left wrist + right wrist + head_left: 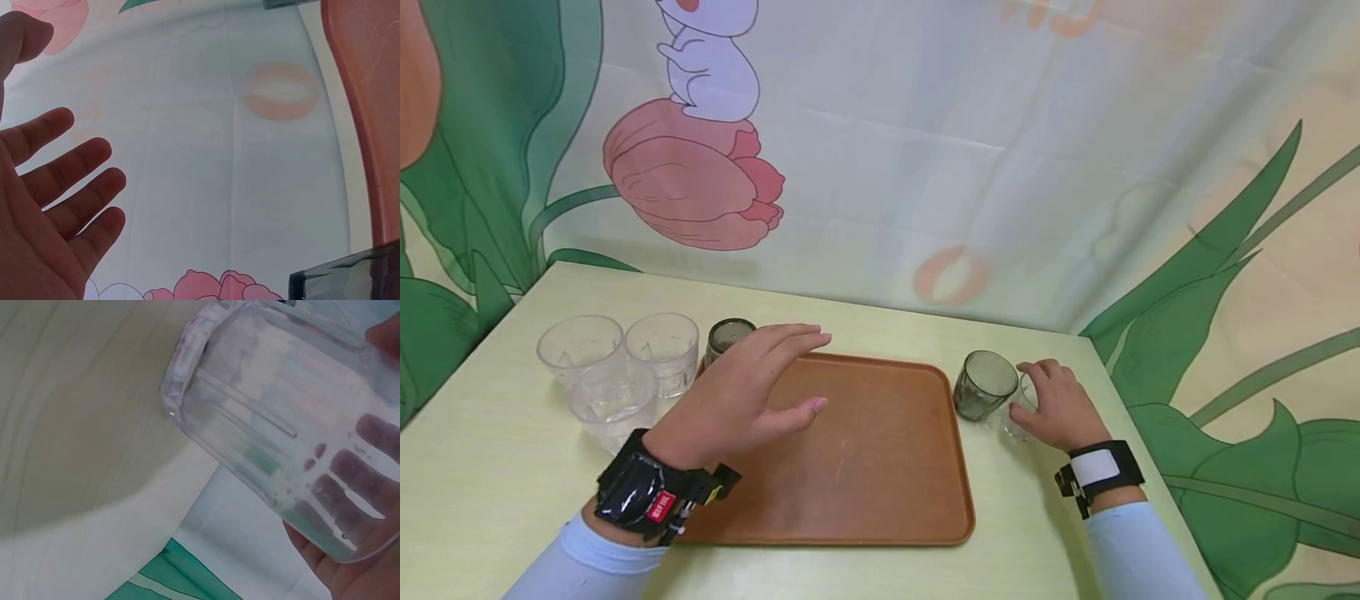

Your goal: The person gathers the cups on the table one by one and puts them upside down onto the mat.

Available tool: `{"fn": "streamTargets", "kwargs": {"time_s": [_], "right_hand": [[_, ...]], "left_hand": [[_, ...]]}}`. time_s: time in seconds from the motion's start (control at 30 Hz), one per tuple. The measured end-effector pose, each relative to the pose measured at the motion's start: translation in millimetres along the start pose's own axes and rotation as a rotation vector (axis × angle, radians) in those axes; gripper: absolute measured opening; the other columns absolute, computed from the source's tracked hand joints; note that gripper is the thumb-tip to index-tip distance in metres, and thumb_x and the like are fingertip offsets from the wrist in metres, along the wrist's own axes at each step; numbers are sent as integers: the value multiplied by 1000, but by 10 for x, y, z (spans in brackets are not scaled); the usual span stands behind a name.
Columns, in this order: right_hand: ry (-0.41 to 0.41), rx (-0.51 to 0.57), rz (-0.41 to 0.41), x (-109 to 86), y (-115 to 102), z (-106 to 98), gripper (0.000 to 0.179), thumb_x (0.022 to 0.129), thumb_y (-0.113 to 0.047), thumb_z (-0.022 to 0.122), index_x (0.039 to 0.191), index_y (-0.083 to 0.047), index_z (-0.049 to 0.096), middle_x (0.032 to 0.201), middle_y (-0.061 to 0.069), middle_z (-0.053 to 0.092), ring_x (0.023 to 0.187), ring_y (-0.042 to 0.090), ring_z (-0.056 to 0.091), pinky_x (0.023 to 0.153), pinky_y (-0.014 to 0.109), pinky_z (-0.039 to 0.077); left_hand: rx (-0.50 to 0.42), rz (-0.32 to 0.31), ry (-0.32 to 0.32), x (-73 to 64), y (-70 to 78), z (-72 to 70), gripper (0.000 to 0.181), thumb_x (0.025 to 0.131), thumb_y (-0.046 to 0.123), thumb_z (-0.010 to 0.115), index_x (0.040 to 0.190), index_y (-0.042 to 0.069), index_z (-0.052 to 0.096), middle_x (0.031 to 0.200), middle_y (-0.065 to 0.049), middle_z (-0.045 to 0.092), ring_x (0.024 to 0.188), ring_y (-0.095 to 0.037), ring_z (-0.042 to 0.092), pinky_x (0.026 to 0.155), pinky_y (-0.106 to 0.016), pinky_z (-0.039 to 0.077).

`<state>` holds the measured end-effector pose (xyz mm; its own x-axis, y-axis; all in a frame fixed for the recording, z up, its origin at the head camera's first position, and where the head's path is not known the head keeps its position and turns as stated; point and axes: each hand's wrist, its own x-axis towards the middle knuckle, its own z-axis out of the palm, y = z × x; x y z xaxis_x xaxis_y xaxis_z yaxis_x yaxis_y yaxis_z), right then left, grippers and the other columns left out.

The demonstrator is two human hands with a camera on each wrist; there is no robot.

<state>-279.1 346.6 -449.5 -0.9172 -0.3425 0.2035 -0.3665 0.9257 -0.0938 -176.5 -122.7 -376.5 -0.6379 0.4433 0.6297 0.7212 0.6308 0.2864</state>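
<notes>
My right hand (1060, 406) grips a clear plastic cup (262, 419) near its rim, at the right of the table. Through the cup's wall the fingers show in the right wrist view, wrapped round its far side. Just left of it is a smoky grey cup (981, 390), mouth up, beside the tray. My left hand (741, 400) is raised over the left part of a brown tray (857, 458), fingers spread and holding nothing. Behind that hand, a second smoky cup (730, 332) is partly hidden at the tray's back left corner.
Three clear cups stand grouped left of the tray: one at the far left (567, 354), one behind the tray's edge (666, 358) and one in front (613, 408). A printed curtain (865, 167) hangs along the back and right of the pale table (467, 483).
</notes>
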Motion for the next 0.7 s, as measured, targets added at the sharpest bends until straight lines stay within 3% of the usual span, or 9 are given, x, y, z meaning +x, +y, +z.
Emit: {"fn": "streamTargets", "kwargs": {"time_s": [0.7], "right_hand": [[96, -10, -24, -100, -34, -279, 57, 82, -30, 67, 133, -8, 56, 127, 22, 54, 114, 45, 52, 90, 58, 48]], "left_hand": [[10, -7, -19, -3, 13, 17, 64, 86, 42, 72, 140, 12, 56, 141, -6, 57, 132, -23, 51, 111, -45, 43]]}}
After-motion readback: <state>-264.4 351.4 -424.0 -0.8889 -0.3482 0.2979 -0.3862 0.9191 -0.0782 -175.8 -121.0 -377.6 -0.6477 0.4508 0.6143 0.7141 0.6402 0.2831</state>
